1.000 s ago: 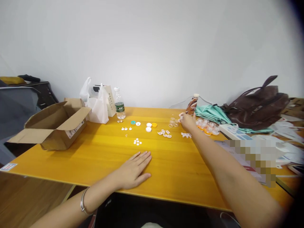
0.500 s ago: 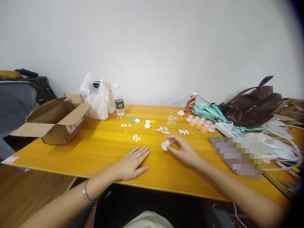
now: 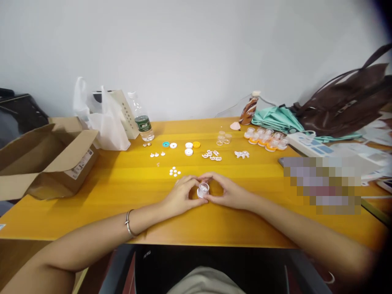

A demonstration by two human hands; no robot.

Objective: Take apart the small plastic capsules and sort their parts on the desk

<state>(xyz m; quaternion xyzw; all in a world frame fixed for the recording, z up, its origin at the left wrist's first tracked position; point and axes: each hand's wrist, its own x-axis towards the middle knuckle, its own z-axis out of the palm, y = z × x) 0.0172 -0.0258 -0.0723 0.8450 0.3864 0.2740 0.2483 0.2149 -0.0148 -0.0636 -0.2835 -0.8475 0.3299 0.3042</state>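
Observation:
My left hand [image 3: 181,197] and my right hand [image 3: 228,193] meet in the middle of the yellow table [image 3: 122,204], both pinching a small clear round plastic piece with a white base [image 3: 202,189]. Its underside is hidden by my fingers. Just beyond my left hand lies a cluster of tiny white discs [image 3: 174,172]. Farther back sit white patterned cut-outs [image 3: 212,155], white, teal and yellow rings [image 3: 189,148], and a row of clear pieces on orange bases [image 3: 266,139].
An open cardboard box [image 3: 43,159] stands at the left, with a white plastic bag [image 3: 104,122] and a water bottle [image 3: 141,118] behind it. A brown drink bottle [image 3: 250,109], a teal umbrella [image 3: 275,118], a brown bag [image 3: 346,104] and papers crowd the right.
My right hand drew back from the far row with a small piece to the table's middle. My left hand lifted off the table and joined it on the piece.

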